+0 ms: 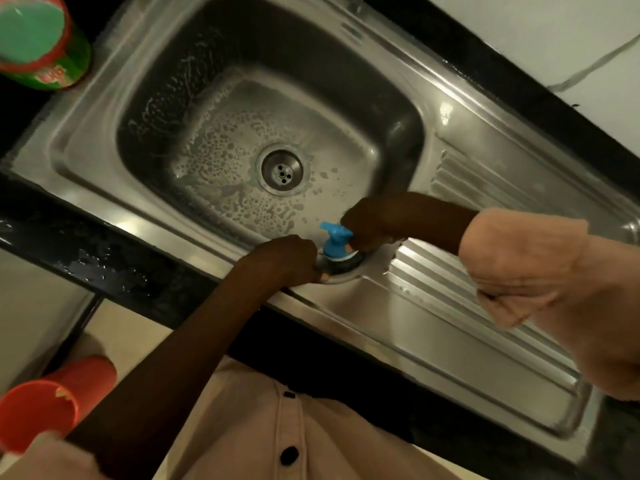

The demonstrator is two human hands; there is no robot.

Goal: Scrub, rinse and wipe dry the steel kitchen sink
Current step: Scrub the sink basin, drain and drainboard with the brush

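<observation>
The steel sink lies slantwise in a black counter, and soapy foam covers its basin floor around the drain. A small blue tap stands on the near rim between basin and drainboard. My left hand has its fingers curled at the tap's base, with one fingertip on the steel ring there. My right hand reaches from the right behind the tap and grips a dark scourer pressed round the base. Most of the scourer is hidden under that hand.
A ribbed drainboard runs to the right of the tap. A green tub with a red rim stands at the far left corner. An orange cup sits low at the left. The black counter edge is wet.
</observation>
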